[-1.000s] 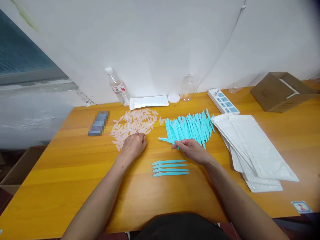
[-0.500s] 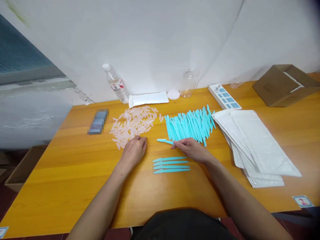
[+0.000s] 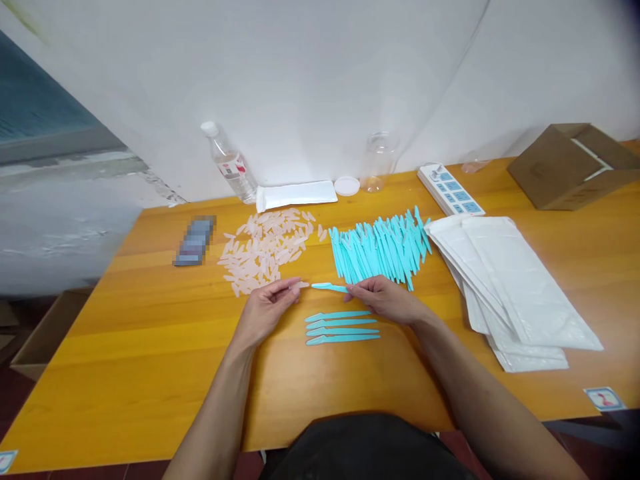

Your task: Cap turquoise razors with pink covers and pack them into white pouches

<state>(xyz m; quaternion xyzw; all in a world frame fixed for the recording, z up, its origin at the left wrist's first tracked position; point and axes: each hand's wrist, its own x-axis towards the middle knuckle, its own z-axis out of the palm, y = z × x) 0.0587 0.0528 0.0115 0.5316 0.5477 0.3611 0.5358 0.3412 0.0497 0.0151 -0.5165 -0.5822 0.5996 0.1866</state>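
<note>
Between thumb and fingers, my left hand [image 3: 270,303] pinches a small translucent pink blade cap [image 3: 301,285]. My right hand [image 3: 383,297] is closed on the handle of a turquoise eyebrow razor [image 3: 330,287], whose blade end points left at the cap. A narrow gap seems to separate cap and razor tip. Below them, several turquoise razors [image 3: 343,331] lie side by side in a neat row on the table. Beyond my left hand spreads a loose pile of pink caps [image 3: 265,247]. A dense heap of turquoise razors [image 3: 377,250] lies just beyond my right hand.
White plastic packets [image 3: 525,287] lie fanned at the right, near a power strip [image 3: 450,190] and a cardboard box [image 3: 560,170]. Along the wall stand a water bottle [image 3: 230,163] and a clear jar [image 3: 379,163], with a white packet [image 3: 297,195] between. A phone [image 3: 195,240] lies left.
My left hand has turned over and moved right from the pile, with a pink cap now showing in its fingers. My right hand holds the razor in nearly the same place.
</note>
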